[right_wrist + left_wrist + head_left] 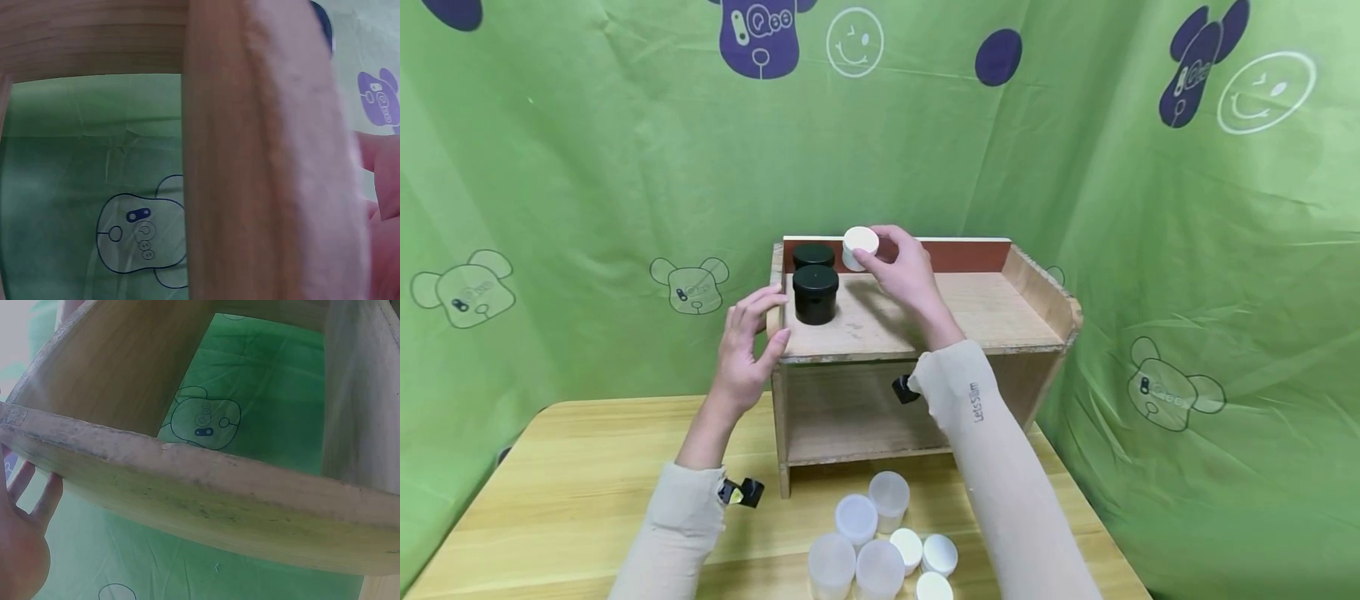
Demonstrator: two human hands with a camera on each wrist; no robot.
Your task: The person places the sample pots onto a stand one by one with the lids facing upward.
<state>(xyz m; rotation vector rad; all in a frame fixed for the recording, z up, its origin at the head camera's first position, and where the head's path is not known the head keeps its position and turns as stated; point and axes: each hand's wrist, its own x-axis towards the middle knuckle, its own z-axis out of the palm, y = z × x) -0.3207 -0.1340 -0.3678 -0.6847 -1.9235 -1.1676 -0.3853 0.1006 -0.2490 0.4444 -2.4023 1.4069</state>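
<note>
In the head view my right hand (901,265) grips a white-lidded jar (859,247) just above the top of the wooden shelf (1000,312), near its back left. Two black jars (816,293) stand in a row at the shelf's left end, right beside the white one. My left hand (747,350) holds the shelf's left front corner, fingers relaxed against the side panel. The left wrist view shows the shelf's front edge (206,494) from below, with my fingers (37,500) at the left. The right wrist view shows only the shelf board (250,162) and a fingertip (381,156).
Several translucent and white-lidded jars (880,550) are clustered on the wooden table (565,467) in front of the shelf. The shelf has an open lower compartment (850,417). Green printed cloth (587,167) hangs behind and to both sides.
</note>
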